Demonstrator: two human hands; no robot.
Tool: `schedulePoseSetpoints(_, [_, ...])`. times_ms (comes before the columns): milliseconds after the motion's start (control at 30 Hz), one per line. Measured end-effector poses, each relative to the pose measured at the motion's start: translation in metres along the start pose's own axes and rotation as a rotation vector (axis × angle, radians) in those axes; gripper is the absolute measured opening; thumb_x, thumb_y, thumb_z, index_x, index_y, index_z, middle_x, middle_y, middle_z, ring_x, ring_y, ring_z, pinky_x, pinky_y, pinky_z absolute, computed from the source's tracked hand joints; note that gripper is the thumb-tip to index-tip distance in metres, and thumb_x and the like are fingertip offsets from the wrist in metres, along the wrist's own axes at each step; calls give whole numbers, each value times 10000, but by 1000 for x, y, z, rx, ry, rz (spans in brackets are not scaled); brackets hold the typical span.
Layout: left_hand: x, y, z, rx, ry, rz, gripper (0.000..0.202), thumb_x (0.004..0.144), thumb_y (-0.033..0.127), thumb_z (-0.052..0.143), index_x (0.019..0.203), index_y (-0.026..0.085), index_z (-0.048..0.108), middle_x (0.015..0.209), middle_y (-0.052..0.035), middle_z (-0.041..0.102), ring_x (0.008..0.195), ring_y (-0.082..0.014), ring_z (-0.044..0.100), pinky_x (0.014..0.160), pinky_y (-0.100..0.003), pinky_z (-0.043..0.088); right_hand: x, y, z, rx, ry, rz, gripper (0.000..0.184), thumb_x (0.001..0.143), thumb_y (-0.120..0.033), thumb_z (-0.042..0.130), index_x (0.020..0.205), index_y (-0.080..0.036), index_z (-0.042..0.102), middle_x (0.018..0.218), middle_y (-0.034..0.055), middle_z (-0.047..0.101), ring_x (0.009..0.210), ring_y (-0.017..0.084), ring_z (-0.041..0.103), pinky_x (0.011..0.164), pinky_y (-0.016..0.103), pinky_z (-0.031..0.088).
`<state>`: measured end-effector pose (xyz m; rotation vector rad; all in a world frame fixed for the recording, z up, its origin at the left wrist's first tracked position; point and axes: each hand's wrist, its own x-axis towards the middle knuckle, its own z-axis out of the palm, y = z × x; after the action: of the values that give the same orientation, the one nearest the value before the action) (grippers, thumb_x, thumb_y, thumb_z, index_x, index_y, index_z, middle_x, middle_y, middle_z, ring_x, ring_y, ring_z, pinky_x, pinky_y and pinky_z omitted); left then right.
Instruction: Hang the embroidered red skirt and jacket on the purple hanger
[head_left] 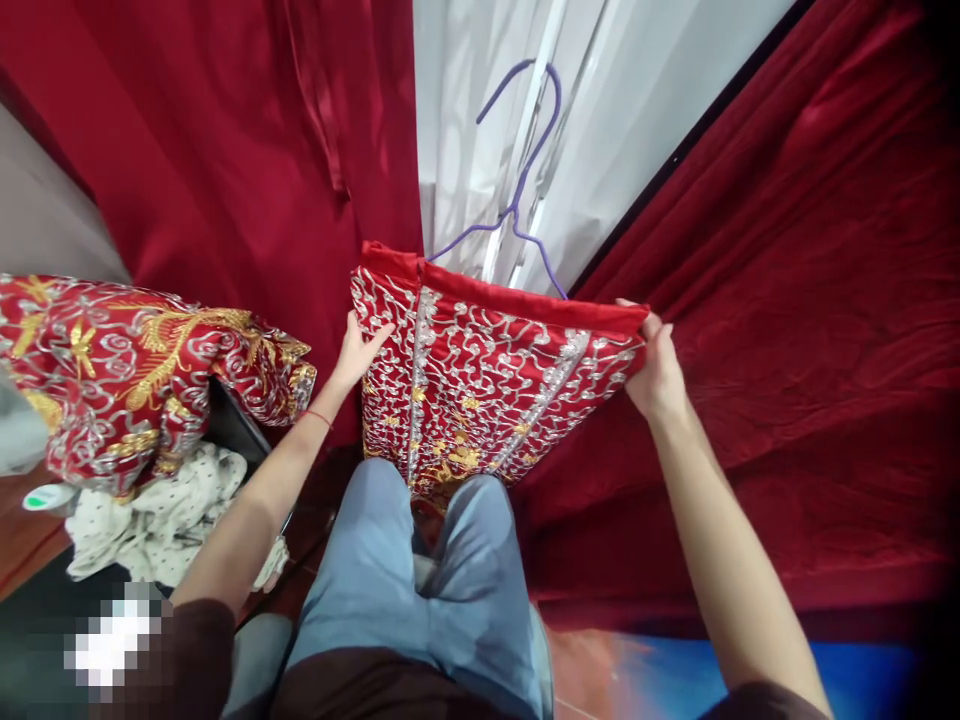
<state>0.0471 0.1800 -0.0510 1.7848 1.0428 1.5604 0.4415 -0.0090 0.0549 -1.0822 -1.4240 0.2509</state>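
Embroidered red skirt [480, 370]: is hanging before the person's knees, its plain waistband [487, 289] sloping down toward the right; silver scrollwork is covering the front, with gold motifs showing lower down.
Blue jeans [420, 600]: are covering the legs, the knees overlapping the skirt's bottom part in view.
Red cord [321, 418]: is circling the left wrist.
Dotted white cloth [187, 500]: is lying crumpled off to the left, against the lower edge of a second embroidered garment [150, 350] in red, silver and gold.
Left hand [364, 352]: is touching the skirt's left edge below the waistband, thumb and index finger standing apart; I cannot tell whether the other fingers are gripping behind.
Right hand [660, 370]: is clamping thumb and fingers on the waistband's right corner.
Purple hanger [514, 210]: is rising from behind the waistband's top edge, its hook curving leftward.
Curtains: red drapes [787, 350] are flanking a white curtain [660, 80] behind the hanger.
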Motion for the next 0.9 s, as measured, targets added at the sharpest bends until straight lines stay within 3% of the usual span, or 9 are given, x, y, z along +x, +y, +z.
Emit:
schedulePoseSetpoints(100, [-20,-6,16,71,238,24,576,880,546,607,1236,144,398,1230,-184,621,1112,-181,645,966,-304,494,10,1,-1,-35,-125,79,686,906,-773,264,940,-224,672,885,62,693,887,209,662,815,406,479])
schedulePoseSetpoints(200, [-26,-3,23,202,359,13,357,975,498,455,1038,152,516,899,-72,655,834,-154,657,808,-272,498,23,-2,3,-107,-161,-4,707,863,-825,292,653,-220,593,836,77,687,812,205,652,782,417,481])
schedulePoseSetpoints(267, [-27,-1,21,259,371,24,360,1001,476,389,891,168,539,730,-15,583,676,-138,583,719,-264,469,28,-1,10,-128,-129,-90,717,856,-839,267,552,-227,485,825,89,675,810,212,647,761,422,482])
schedulePoseSetpoints(333, [-27,2,17,276,392,37,384,1006,470,371,836,172,541,688,2,542,630,-127,524,681,-254,442,29,1,21,-73,-87,-134,693,873,-823,228,544,-237,396,782,75,632,827,214,635,756,421,479])
schedulePoseSetpoints(433, [-25,7,10,251,453,26,407,1010,475,356,869,158,569,692,14,529,620,-113,492,659,-235,419,28,1,36,74,-55,-87,631,890,-792,207,579,-253,308,643,18,477,749,200,583,751,414,473])
schedulePoseSetpoints(533, [-19,13,3,179,456,22,401,1007,475,372,863,159,572,684,33,502,607,-99,461,645,-218,403,25,-7,44,141,-82,10,612,862,-803,237,577,-268,313,563,-3,362,695,208,530,735,418,469])
schedulePoseSetpoints(700, [-8,19,-1,-42,385,41,415,978,509,441,723,184,485,647,46,429,599,-90,407,613,-203,374,11,-25,48,295,-68,114,686,732,-865,443,472,-255,268,587,36,371,760,249,535,708,429,485])
schedulePoseSetpoints(800, [-5,17,-2,-133,381,54,430,956,530,485,696,188,464,632,49,406,585,-87,375,591,-204,358,4,-30,51,446,-24,128,682,675,-790,625,476,-238,279,592,11,330,701,216,505,704,417,501])
schedulePoseSetpoints(900, [1,11,-3,-133,364,24,471,943,536,513,633,194,417,591,55,355,556,-87,330,555,-212,331,6,-30,47,461,14,161,671,624,-757,720,519,-236,312,583,-20,343,623,172,474,652,369,483])
